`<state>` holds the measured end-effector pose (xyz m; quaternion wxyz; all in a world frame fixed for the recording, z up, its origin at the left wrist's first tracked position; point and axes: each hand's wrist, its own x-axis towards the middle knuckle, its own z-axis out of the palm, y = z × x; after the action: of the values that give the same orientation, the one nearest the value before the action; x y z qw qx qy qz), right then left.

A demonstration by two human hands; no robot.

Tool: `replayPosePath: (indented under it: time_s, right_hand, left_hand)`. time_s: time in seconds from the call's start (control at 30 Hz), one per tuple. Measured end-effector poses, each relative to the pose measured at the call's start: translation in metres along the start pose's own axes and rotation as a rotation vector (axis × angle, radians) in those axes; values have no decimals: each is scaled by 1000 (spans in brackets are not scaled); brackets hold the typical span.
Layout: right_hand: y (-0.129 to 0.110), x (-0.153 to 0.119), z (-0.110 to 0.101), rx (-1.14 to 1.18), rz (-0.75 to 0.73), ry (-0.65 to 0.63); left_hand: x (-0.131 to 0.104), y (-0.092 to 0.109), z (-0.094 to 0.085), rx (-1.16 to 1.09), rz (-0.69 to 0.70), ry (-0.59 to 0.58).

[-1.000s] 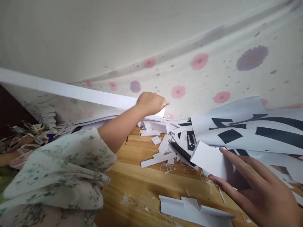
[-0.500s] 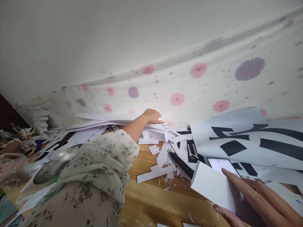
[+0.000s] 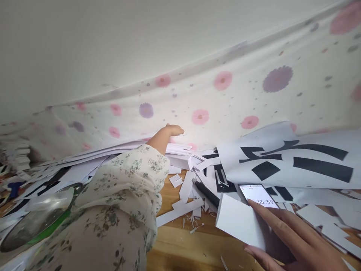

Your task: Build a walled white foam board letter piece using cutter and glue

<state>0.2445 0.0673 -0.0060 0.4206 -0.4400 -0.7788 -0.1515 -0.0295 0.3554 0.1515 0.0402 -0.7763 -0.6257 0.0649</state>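
My right hand (image 3: 299,233) grips a white box-shaped paper piece (image 3: 239,222) at the lower right, fingers on top and thumb below. My left hand (image 3: 175,130) is stretched forward to the flowered cloth, above long white strips (image 3: 180,147) stacked along the wall. Its fingers are mostly hidden, so whether it holds anything does not show. Behind the white piece lies a lit phone (image 3: 258,195). A black pen-like tool (image 3: 207,194) rests among white paper offcuts (image 3: 187,184) on the wooden table (image 3: 183,244).
Flowered cloth (image 3: 211,101) hangs along the wall behind the table. A large white sheet with black shapes (image 3: 282,165) curls up at the right. On the left are a clear, green-edged item (image 3: 47,226), a blue object (image 3: 14,190) and stacked white pieces (image 3: 21,156).
My left hand has lifted slightly and turned, and the white bit seen at its fingers no longer shows. The view has shifted right. My right hand keeps its hold on the white piece.
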Motion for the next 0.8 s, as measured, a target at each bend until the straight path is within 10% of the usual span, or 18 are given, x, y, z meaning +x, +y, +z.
replayPosePath:
  time_s: [0.47, 0.63, 0.8]
  right_hand:
    - [-10, 7, 0, -40, 79, -105]
    - [-14, 8, -3, 29, 118, -94]
    - [-32, 17, -11, 227, 171, -62]
  left_hand:
    - [3, 28, 63, -147, 19, 280]
    - [-68, 41, 50, -283, 174, 394]
    - [-187, 67, 66, -864, 662, 58]
